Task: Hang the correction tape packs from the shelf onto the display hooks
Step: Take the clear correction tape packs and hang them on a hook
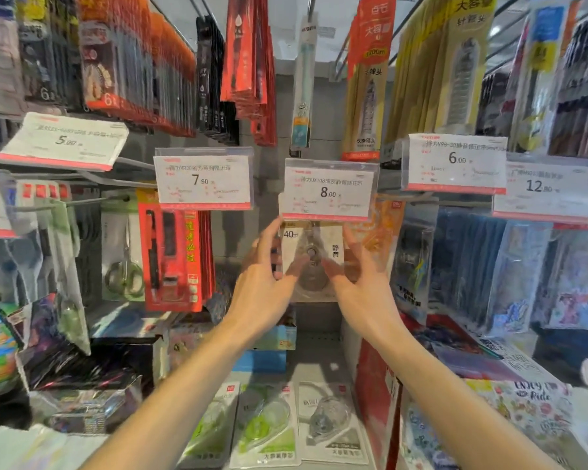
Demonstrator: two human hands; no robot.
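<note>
A clear-and-white correction tape pack (311, 259) marked 40m hangs just under the 8.00 price tag (328, 189). My left hand (263, 283) grips its left edge and my right hand (364, 283) grips its right edge, thumbs on the front. The hook itself is hidden behind the price tag. On the shelf below lie three more packs: two green ones (214, 425) (267, 424) and a clear grey one (331, 420).
Red packs (175, 259) hang under the 7.90 tag (202, 179) to the left, scissors (124, 249) further left. Orange and blue packs (418, 252) hang to the right. Boxes (377, 391) and stationery crowd the shelf on both sides.
</note>
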